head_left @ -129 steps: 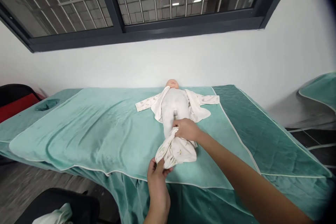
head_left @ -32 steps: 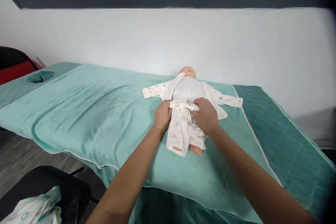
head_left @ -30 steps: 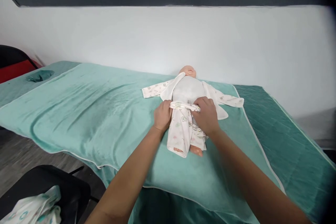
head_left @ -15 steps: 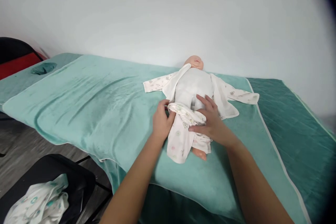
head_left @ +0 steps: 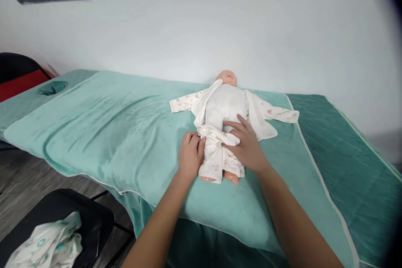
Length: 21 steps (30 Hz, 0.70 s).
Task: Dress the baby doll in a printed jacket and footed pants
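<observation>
Pale green plush makes up the sheet (head_left: 132, 121) that I look down on through the head camera, and on it the doll (head_left: 226, 100) lies on its back, head near the wall (head_left: 176, 33). Its shirt (head_left: 265, 127) is open at the front, both sleeves stretched out sideways. The printed pants (head_left: 215, 161) are on its legs, the waistband bunched across the thighs, and a foot (head_left: 231, 177) pokes out of one cuff. I have the left hand (head_left: 190, 155) curled nearly closed, thumb and fingers pinching the waistband at its outer edge. The right hand (head_left: 246, 144) is half open, fingers spread over the other thigh and the waistband (whether its thumb grips the fabric, I can't tell from this far off). Down at the lower left, a patterned cloth (head_left: 47, 240) sits crumpled on a black chair (head_left: 91, 209), well apart from both hands.
</observation>
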Each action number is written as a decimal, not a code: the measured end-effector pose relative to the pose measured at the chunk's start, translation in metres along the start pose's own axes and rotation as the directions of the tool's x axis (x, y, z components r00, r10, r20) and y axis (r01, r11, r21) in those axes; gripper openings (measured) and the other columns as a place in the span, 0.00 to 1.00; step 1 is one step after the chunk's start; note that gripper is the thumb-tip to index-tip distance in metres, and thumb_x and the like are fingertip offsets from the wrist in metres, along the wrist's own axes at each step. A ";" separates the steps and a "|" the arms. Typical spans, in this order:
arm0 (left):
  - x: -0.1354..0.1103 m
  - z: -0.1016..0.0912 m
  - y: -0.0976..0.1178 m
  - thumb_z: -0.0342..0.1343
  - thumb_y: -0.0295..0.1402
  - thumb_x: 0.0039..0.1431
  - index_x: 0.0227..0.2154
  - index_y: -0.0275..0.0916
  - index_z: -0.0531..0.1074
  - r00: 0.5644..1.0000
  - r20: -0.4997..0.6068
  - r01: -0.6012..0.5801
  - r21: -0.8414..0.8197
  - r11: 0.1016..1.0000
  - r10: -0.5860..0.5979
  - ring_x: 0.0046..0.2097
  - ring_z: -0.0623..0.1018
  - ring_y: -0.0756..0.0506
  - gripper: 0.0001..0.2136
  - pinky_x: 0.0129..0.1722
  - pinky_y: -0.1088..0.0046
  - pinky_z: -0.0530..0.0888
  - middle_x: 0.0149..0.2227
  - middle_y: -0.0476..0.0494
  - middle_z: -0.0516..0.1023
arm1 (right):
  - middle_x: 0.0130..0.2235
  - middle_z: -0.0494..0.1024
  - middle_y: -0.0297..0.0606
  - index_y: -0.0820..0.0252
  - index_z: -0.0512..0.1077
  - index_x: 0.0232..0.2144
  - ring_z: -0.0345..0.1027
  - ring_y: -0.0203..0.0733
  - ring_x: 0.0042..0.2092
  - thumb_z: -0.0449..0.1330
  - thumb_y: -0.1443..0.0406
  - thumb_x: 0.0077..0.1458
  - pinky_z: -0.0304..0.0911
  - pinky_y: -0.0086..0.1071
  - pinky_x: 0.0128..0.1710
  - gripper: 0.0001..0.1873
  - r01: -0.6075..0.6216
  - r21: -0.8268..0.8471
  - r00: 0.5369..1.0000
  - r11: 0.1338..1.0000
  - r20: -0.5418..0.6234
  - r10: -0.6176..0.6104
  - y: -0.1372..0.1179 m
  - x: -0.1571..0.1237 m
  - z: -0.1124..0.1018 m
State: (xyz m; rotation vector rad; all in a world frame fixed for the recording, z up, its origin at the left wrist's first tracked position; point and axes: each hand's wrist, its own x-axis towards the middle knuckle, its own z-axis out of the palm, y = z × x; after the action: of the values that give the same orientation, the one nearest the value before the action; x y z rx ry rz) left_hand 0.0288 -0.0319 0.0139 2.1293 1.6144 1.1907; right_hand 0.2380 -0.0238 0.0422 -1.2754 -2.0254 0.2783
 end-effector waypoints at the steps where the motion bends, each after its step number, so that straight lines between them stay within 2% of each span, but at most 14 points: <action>1: 0.002 0.002 0.001 0.44 0.38 0.70 0.35 0.38 0.71 1.000 -0.018 -0.019 0.038 0.999 0.019 0.45 0.71 0.44 0.13 0.47 0.64 0.69 0.44 0.39 0.72 | 0.56 0.75 0.34 0.54 0.72 0.29 0.46 0.51 0.70 0.62 0.62 0.56 0.43 0.50 0.70 0.04 0.000 -0.003 1.000 1.000 0.008 0.000 -0.001 0.000 0.000; 3: 0.006 0.005 0.002 0.44 0.38 0.70 0.36 0.38 0.72 0.996 -0.060 -0.055 0.108 0.993 0.062 0.46 0.71 0.44 0.13 0.47 0.65 0.69 0.45 0.39 0.72 | 0.52 0.77 0.33 0.52 0.74 0.36 0.49 0.49 0.69 0.59 0.62 0.58 0.46 0.49 0.70 0.04 -0.025 -0.009 0.999 1.000 0.022 0.025 -0.002 -0.001 0.000; 5: 0.010 0.008 0.003 0.45 0.37 0.70 0.36 0.38 0.72 0.991 -0.097 -0.080 0.161 0.984 0.096 0.47 0.71 0.43 0.13 0.47 0.66 0.69 0.45 0.38 0.73 | 0.47 0.80 0.34 0.52 0.74 0.40 0.49 0.49 0.69 0.58 0.61 0.60 0.54 0.47 0.65 0.08 -0.083 -0.035 0.996 0.996 0.032 0.084 -0.005 0.000 -0.001; 8: 0.017 0.012 0.001 0.44 0.38 0.70 0.35 0.37 0.71 0.983 -0.135 -0.096 0.220 0.971 0.128 0.46 0.72 0.43 0.14 0.45 0.66 0.68 0.45 0.38 0.73 | 0.49 0.79 0.41 0.55 0.73 0.35 0.57 0.55 0.66 0.57 0.59 0.60 0.64 0.41 0.52 0.07 -0.174 -0.156 0.984 0.972 0.022 0.179 -0.011 0.005 -0.001; 11: 0.025 0.016 -0.003 0.44 0.37 0.70 0.35 0.37 0.71 0.973 -0.162 -0.118 0.274 0.955 0.166 0.44 0.72 0.43 0.14 0.44 0.66 0.67 0.43 0.38 0.74 | 0.53 0.76 0.48 0.57 0.72 0.34 0.70 0.56 0.56 0.56 0.57 0.62 0.64 0.36 0.43 0.11 -0.231 -0.281 0.972 0.932 -0.024 0.233 -0.019 0.012 0.001; 14: 0.030 0.018 -0.005 0.43 0.37 0.70 0.34 0.38 0.71 0.967 -0.184 -0.114 0.317 0.942 0.179 0.42 0.72 0.43 0.14 0.42 0.66 0.67 0.41 0.39 0.75 | 0.50 0.78 0.47 0.57 0.72 0.37 0.75 0.53 0.48 0.54 0.56 0.63 0.61 0.35 0.39 0.12 -0.275 -0.309 0.962 0.910 -0.090 0.260 -0.024 0.015 0.006; 16: 0.030 0.018 -0.006 0.43 0.37 0.70 0.34 0.38 0.71 0.971 -0.183 -0.089 0.316 0.944 0.153 0.42 0.72 0.43 0.14 0.41 0.66 0.66 0.40 0.39 0.75 | 0.55 0.76 0.47 0.57 0.72 0.37 0.75 0.54 0.49 0.55 0.57 0.63 0.62 0.36 0.40 0.11 -0.307 -0.265 0.950 0.914 -0.140 0.279 -0.025 0.012 0.012; 18: 0.029 0.016 -0.006 0.44 0.37 0.70 0.34 0.39 0.70 0.980 -0.173 -0.055 0.263 0.963 0.103 0.42 0.73 0.43 0.13 0.41 0.66 0.66 0.40 0.40 0.75 | 0.60 0.72 0.46 0.57 0.72 0.34 0.71 0.55 0.54 0.56 0.59 0.61 0.63 0.38 0.44 0.09 -0.328 -0.151 0.936 0.932 -0.185 0.299 -0.022 0.007 0.016; 21: 0.029 0.012 -0.008 0.46 0.37 0.68 0.32 0.40 0.70 0.985 -0.169 0.019 0.018 1.000 -0.016 0.42 0.73 0.45 0.12 0.42 0.68 0.67 0.38 0.43 0.75 | 0.56 0.75 0.40 0.54 0.73 0.33 0.56 0.52 0.66 0.61 0.60 0.58 0.60 0.40 0.56 0.05 -0.272 0.153 0.938 0.950 -0.177 0.297 -0.011 -0.003 0.017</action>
State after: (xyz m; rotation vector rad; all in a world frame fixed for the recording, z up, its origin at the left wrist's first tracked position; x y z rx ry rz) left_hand 0.0340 -0.0002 0.0149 2.0704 1.7162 1.3890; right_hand 0.2199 -0.0283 0.0348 -1.4553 -1.6285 0.3923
